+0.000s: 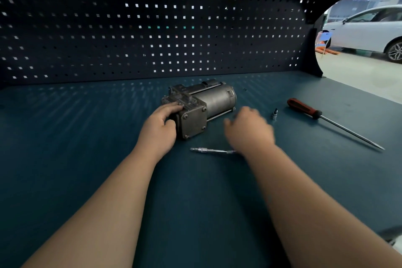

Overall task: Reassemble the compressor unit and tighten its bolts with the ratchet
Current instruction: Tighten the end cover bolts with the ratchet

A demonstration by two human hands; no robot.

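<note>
The grey metal compressor unit (202, 104) lies on its side in the middle of the blue bench, its square end plate with bolts facing me. My left hand (162, 124) grips the near left end of the unit, fingers curled over its top. Blurred and holding nothing, my right hand (250, 128) hovers just right of the unit with its fingers loosely bent. The silver ratchet (211, 150) lies on the bench in front of the unit, its handle end hidden under my right wrist. A small socket bit (275, 113) stands right of my right hand.
A red-handled screwdriver (322, 117) lies at the right, its long shaft pointing to the near right. A dark pegboard (152, 28) walls the back of the bench (87, 137). Beyond the bench's right edge are a shop floor and a white car (369, 30).
</note>
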